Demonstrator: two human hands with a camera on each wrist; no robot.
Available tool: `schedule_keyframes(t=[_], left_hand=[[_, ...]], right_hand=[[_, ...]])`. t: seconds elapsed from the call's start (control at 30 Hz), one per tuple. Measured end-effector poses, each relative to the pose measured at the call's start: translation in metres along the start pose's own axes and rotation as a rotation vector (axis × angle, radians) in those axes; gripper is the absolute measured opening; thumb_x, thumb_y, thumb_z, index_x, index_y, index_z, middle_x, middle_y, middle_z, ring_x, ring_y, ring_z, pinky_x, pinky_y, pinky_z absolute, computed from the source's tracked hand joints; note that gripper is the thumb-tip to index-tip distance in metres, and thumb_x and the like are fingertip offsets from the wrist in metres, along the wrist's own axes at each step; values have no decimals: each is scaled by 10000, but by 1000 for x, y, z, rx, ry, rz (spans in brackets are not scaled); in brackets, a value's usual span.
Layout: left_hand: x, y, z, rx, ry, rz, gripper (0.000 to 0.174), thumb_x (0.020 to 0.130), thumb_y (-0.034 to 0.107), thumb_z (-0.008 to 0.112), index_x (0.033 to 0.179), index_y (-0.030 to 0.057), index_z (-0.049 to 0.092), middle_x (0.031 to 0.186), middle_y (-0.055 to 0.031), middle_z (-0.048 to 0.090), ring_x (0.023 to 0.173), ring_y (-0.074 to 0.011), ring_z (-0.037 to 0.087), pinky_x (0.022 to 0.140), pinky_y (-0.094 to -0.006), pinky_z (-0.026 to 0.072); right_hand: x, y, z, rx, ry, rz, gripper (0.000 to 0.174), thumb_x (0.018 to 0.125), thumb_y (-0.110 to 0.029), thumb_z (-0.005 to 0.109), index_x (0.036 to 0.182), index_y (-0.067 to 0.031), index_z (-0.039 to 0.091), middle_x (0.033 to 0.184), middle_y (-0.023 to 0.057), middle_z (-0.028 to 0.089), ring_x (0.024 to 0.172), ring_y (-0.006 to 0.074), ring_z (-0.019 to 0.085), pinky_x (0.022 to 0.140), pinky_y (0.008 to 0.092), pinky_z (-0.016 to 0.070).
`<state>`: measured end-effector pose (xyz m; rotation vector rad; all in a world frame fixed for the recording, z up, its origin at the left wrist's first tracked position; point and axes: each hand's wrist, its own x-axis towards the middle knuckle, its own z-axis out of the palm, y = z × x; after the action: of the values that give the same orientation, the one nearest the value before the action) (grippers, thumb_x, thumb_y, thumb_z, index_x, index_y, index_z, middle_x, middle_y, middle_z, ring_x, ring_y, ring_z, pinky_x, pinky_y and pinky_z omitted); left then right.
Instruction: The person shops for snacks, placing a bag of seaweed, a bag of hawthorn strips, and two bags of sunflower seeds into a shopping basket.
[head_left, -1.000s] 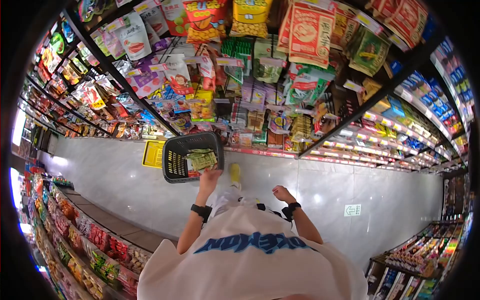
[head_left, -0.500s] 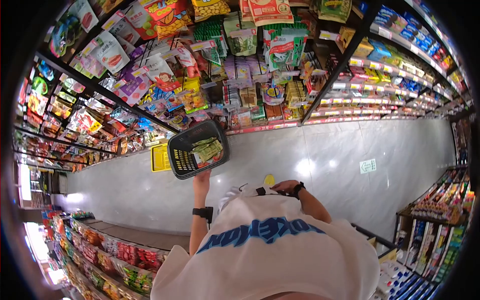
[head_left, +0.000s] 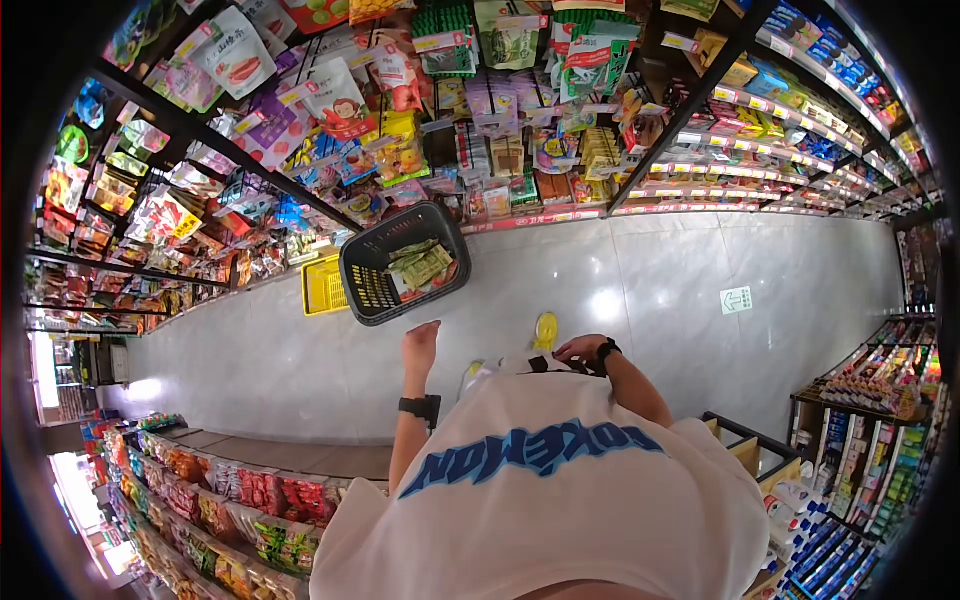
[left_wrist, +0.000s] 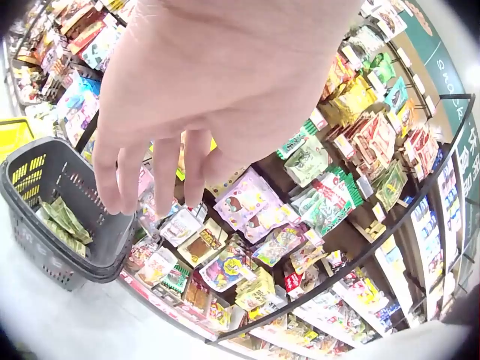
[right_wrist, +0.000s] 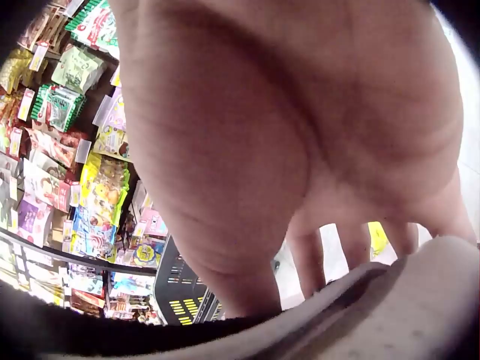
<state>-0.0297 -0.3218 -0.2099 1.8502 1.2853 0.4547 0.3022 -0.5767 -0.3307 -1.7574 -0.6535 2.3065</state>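
Note:
A dark grey shopping basket (head_left: 405,310) stands near the foot of the snack shelves, with several flat green packets (head_left: 422,264) inside. Just short of its near rim is my left hand (head_left: 420,345), apart from it and holding nothing. In the left wrist view the fingers of that hand (left_wrist: 217,90) hang loosely bent, with the basket (left_wrist: 112,262) beyond them at lower left. At the waist, my right hand (head_left: 580,348) is by the hem of the white shirt (head_left: 560,520). Its fingers (right_wrist: 306,259) point down and apart in the right wrist view, partly hidden by pale cloth.
A yellow basket (head_left: 322,287) sits left of the grey one. Hanging snack bags (head_left: 345,100) fill the shelves ahead, and lower shelves of packets (head_left: 760,150) run off to the right. Behind on the left is a rack of packaged goods (head_left: 230,490). A floor sign (head_left: 736,301) lies to the right.
My left hand has come away from the basket's near rim, back toward the body. The right hand has moved in from beside the body to the shirt hem.

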Motion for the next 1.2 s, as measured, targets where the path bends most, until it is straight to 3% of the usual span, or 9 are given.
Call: schedule_keyframes(t=[0.27, 0.37, 0.47, 0.73, 0.9, 1.03, 1.2], left_hand=[[-23, -35, -4, -105, -13, -15, 259, 940, 262, 636, 1032, 50, 753, 907, -134, 747, 850, -169, 709, 786, -300, 526], [-27, -43, -8, -114, -16, -23, 251, 940, 250, 637, 1036, 50, 752, 918, -128, 750, 858, -160, 707, 792, -295, 528], [-32, -47, -10, -122, -11, -25, 240, 939, 232, 636, 1044, 49, 750, 925, -129, 750, 862, -155, 706, 798, -293, 529], [-43, -48, -18, -133, -30, -31, 242, 945, 224, 630, 1048, 38, 747, 946, -137, 750, 869, -167, 706, 802, -291, 529], [-48, -43, -29, -177, -17, -21, 180, 868, 134, 702, 990, 9, 746, 924, -118, 753, 857, -149, 699, 792, -290, 527], [-52, -38, -38, -320, 67, -4, 100, 801, 50, 731, 882, -9, 729, 873, -102, 746, 828, -138, 696, 775, -293, 530], [-59, -51, -56, -276, 138, -25, 77, 789, 29, 705, 858, -5, 709, 843, -97, 737, 803, -166, 705, 758, -292, 533]], right_hand=[[-12, -11, 24, -52, 43, 29, 535, 869, -422, 689, 1323, -154, 604, 1257, 8, 615, 1139, 198, 536, 911, 391, 472], [-16, -17, 33, -66, 18, 39, 582, 862, -437, 694, 1381, -213, 552, 1271, -44, 603, 1022, 168, 532, 831, 355, 471], [-13, -18, 35, -98, -10, 37, 569, 876, -431, 680, 1381, -201, 552, 1312, -28, 587, 1072, 188, 531, 885, 375, 468], [16, 1, 40, -95, -18, 53, 518, 900, -397, 661, 1361, -185, 560, 1254, -22, 597, 1072, 172, 525, 844, 367, 460], [0, -16, 52, -96, 4, 26, 553, 893, -434, 661, 1348, -135, 563, 1286, 36, 593, 1175, 227, 520, 985, 438, 400], [26, -11, 47, -182, -18, 7, 585, 883, -450, 666, 1360, -129, 554, 1306, 53, 588, 1175, 231, 527, 955, 427, 433], [23, -33, 57, -255, -9, 26, 619, 861, -474, 686, 1375, -158, 549, 1342, 54, 575, 1175, 221, 535, 940, 397, 456]])
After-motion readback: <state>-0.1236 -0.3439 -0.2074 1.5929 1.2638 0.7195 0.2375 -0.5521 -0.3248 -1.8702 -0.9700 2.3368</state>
